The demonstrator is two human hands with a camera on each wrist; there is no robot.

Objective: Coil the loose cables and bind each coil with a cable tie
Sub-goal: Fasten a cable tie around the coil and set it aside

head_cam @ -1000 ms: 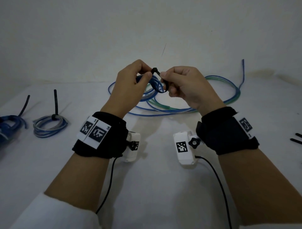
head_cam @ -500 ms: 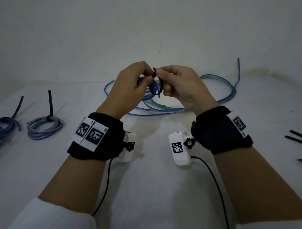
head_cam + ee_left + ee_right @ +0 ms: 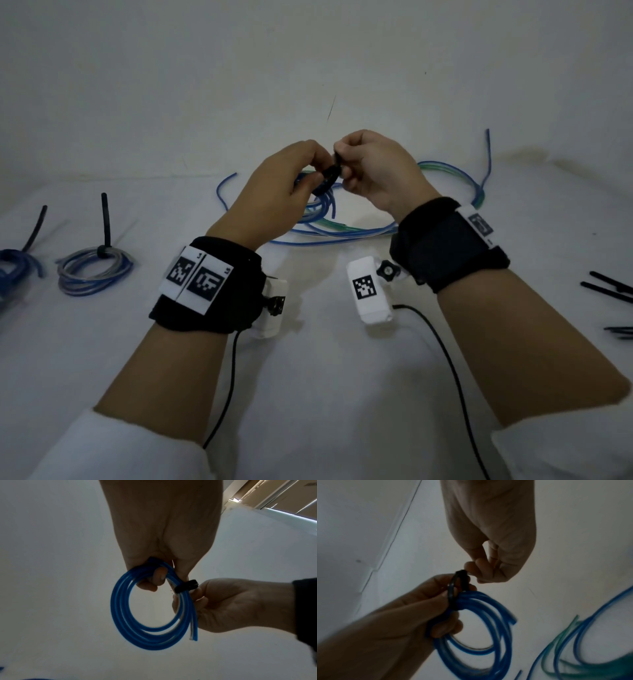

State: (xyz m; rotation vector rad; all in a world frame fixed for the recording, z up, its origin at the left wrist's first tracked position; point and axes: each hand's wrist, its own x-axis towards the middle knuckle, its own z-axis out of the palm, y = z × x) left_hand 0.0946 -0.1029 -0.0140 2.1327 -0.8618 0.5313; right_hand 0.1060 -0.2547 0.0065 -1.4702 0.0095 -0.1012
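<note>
Both hands are raised above the white table (image 3: 308,394), meeting over the loose cables. The left hand (image 3: 274,202) has its fingers curled through and around the blue coil (image 3: 150,615), holding it so the ring hangs down below the fist with its two cut ends pointing downward beside each other. The right hand (image 3: 373,171) pinches the black cable tie (image 3: 186,586) between thumb and fingertips; the tie is already looped around the bundle of strands, right where the two hands meet. From the right hand the tie lies to its left, touching its fingertips, and the band crosses the strands roughly at a right angle, so I judge the tightening pull has to run across the bundle and away from the left hand, which anchors the coil. The right hand is the nearer one to the tie's free end, though that end itself is hidden in the pinch. Counting: one coil in hand with one tie on it; two tied coils (image 3: 94,274) on the table at the left, each with a black tail sticking up; at least two loose cables (image 3: 342,236), blue and greenish, still sprawled behind the hands; and at least three spare ties (image 3: 613,287) on the right, cut off by the frame edge.
</note>
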